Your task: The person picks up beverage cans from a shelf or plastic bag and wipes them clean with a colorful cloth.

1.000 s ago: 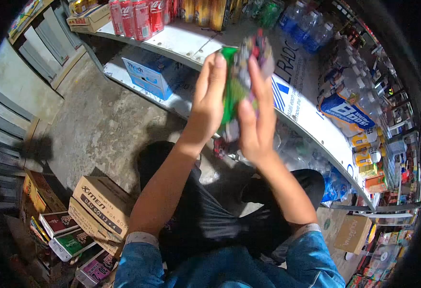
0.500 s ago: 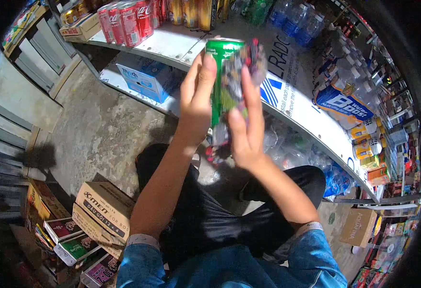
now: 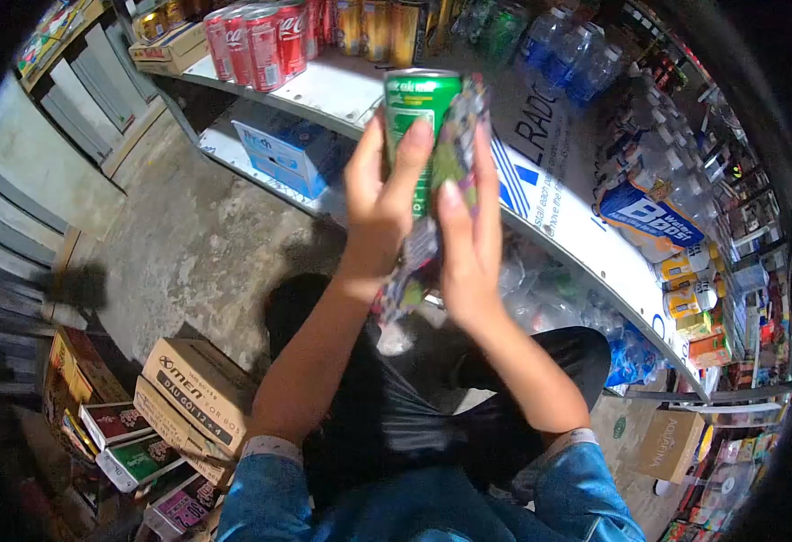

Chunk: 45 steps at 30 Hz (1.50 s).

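Observation:
A green can stands upright between my two hands, above the front edge of the shelf. My left hand is wrapped round its left side, with the thumb across the front. In my right hand is a patterned multicoloured cloth, pressed against the can's right side. The cloth's lower end hangs down between my wrists and is blurred.
Red cans, golden cans and blue-labelled bottles stand on the shelf. Below it is a blue box. Cartons lie at the lower left, and a brown box at the right.
The cloth has moved down along the can's right side, and its upper end no longer sticks out to the right. The can's printed front has turned more into view.

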{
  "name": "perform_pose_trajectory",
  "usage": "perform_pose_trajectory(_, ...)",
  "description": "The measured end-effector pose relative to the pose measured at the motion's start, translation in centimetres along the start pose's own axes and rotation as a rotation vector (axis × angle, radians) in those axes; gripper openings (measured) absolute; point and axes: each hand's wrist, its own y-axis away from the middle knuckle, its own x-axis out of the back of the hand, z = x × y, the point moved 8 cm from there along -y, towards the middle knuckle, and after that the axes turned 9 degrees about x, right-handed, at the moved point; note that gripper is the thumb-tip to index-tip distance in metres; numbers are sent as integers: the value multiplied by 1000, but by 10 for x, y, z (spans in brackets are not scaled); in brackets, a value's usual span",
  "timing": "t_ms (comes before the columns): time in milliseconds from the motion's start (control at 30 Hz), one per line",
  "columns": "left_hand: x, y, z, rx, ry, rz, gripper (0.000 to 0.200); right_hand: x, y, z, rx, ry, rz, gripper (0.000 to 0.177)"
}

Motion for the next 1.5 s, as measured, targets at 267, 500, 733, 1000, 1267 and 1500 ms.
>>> perform_pose_trajectory(267, -5, -4, 12, -24, -99, -110, 59, -6, -35, 9, -35, -137, 176, 52)
perform_pose_trajectory(500, 2, 22, 56, -551, -880, 179, 78, -23, -24, 34, -355, -526, 116, 53)
perform_pose_trajectory(733, 9, 32, 57, -581, -901, 293, 81, -41, -2, 52, -523, -653, -8, 65)
perform_pose_trajectory(1000, 23, 21, 58, -578, -835, 311, 74, -41, -5, 69, -494, -354, -107, 58)
perform_pose_trajectory(1267, 44, 16, 87, -453, -934, 365, 62, -24, -42, 57, -14, 364, -385, 43)
perform_pose_trajectory(1500, 126, 52, 137, -209, -1152, 483, 59, -107, -47, 23, 78, 359, -709, 32)
